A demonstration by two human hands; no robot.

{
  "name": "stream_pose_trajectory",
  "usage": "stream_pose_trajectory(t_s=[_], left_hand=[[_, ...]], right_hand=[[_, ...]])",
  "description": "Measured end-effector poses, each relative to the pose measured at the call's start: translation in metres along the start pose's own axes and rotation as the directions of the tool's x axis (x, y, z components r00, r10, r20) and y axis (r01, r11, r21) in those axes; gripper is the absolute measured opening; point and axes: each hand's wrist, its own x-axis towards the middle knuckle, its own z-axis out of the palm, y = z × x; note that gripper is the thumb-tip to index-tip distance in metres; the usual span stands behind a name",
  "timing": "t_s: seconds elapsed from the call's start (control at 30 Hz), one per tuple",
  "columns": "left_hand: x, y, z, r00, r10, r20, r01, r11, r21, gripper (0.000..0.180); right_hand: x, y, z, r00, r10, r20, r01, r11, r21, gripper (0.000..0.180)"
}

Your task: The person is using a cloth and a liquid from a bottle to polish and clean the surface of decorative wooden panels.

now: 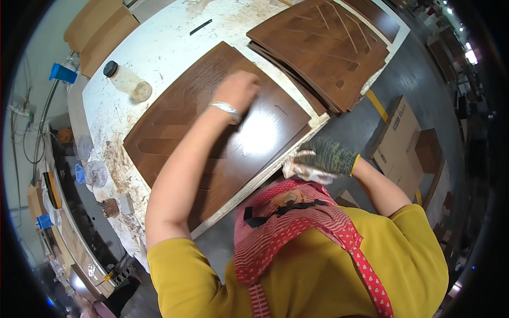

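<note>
One capped bottle (pixel 127 80) holds pale contents; hands apart, left (pixel 239 90) fisted on panel (pixel 222 138).

My dark brown door panel (pixel 222 138) gleams on the white, brown-stained tabletop (pixel 159 47). My right glove (pixel 326 159) is speckled green-grey, my shirt (pixel 318 275) mustard, my apron (pixel 297 222) red with white dots.

Bare left hand (pixel 239 89) presses on dark brown grooved wooden panel (pixel 175 127) lying on stained white worktable (pixel 154 47). Gloved right hand (pixel 321 159) grips table's near edge. Capped plastic bottle (pixel 127 80) lies nearby.
</note>
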Motion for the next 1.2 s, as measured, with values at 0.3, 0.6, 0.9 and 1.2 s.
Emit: stream_pose_trajectory(t_s=[0.3, 0.6, 0.9, 1.2], left_hand=[[-0.089, -0.155, -0.089, 0.964, -0.260, -0.058, 0.265, 0.917, 0.299, 0.030], [-0.134, -0.185, -0.112, 0.939, -0.328, -0.108, 0.337, 0.937, 0.089, 0.023], [-0.159, -0.157, -0.096, 0.931, -0.327, -0.162, 0.348, 0.929, 0.124, 0.062], [-0.164, -0.164, -0.102, 0.946, -0.325, -0.008, 0.325, 0.946, -0.012, 0.067]], right_hand=[[0.011, -0.031, 0.055, 0.990, -0.022, 0.139, 0.017, 0.999, 0.042, 0.035], [0.026, -0.047, 0.068, 0.985, -0.004, 0.171, -0.011, 0.996, 0.088, 0.040], [0.016, -0.036, 0.069, 0.994, 0.095, 0.044, -0.102, 0.976, 0.190, 0.062], [0.027, -0.037, 0.066, 0.966, 0.201, 0.161, -0.232, 0.951, 0.205, 0.038]])
